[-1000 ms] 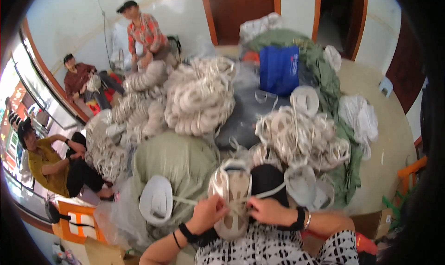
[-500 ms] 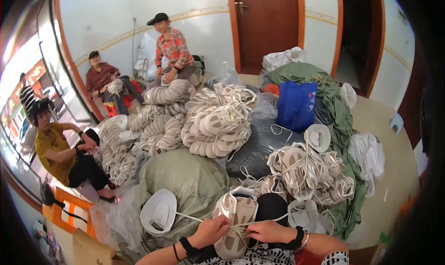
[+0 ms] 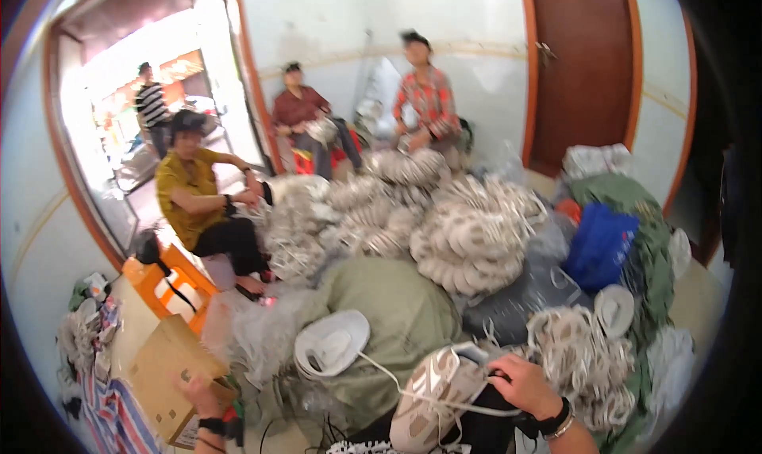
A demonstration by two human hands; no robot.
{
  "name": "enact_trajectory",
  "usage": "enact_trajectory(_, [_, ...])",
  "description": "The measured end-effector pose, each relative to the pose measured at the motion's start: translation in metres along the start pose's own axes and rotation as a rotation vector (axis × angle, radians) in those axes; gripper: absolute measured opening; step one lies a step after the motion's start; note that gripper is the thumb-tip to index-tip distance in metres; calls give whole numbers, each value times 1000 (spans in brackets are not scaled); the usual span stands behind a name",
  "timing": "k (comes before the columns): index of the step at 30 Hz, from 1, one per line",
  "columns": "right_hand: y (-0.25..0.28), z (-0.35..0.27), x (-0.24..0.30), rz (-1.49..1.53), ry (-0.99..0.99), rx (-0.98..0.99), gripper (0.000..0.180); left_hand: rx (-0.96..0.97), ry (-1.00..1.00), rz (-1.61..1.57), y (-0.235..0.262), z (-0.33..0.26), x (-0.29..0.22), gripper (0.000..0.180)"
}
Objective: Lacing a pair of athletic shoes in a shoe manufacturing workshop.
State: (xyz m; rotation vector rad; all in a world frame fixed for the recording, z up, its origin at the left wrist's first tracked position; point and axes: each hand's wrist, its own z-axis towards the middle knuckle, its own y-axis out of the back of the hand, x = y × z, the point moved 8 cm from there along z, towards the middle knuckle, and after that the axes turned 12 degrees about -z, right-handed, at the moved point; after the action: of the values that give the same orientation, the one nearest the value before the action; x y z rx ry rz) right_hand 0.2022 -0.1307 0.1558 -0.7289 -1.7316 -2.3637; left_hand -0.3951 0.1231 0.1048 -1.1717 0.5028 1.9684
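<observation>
A beige and white shoe (image 3: 432,394) lies on my lap at the bottom centre. My right hand (image 3: 524,386), with a dark band and a bracelet on the wrist, grips its top edge. White lace runs from the shoe to a white bowl-shaped piece (image 3: 332,343) resting on a green sack (image 3: 405,311). My left hand (image 3: 197,397), black band on the wrist, is down at the lower left beside a cardboard box (image 3: 171,367). It is blurred, and I cannot see whether it holds anything.
Heaps of bundled pale shoes (image 3: 468,240) fill the middle, with more bundles (image 3: 579,359) by my right arm. A blue bag (image 3: 599,244) and green sacks lie right. Three people sit behind the heaps, another stands in the doorway. Orange crate (image 3: 171,283) at left, brown door (image 3: 583,65) behind.
The view has swung up and to the left. My left hand has let go of the shoe and dropped to the lower left by the cardboard box. My right hand stays on the shoe.
</observation>
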Motion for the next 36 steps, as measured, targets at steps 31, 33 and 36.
enact_trajectory(31, [-56,-45,-56,-180,132,56,76,1518,274,789,50,-185,270,36])
enact_trajectory(33, [-60,-50,-56,-192,140,79,72,1499,243,751,12,-185,250,36])
enact_trajectory(36, [-43,-67,-47,-218,116,27,66,1491,153,699,-47,-182,209,36])
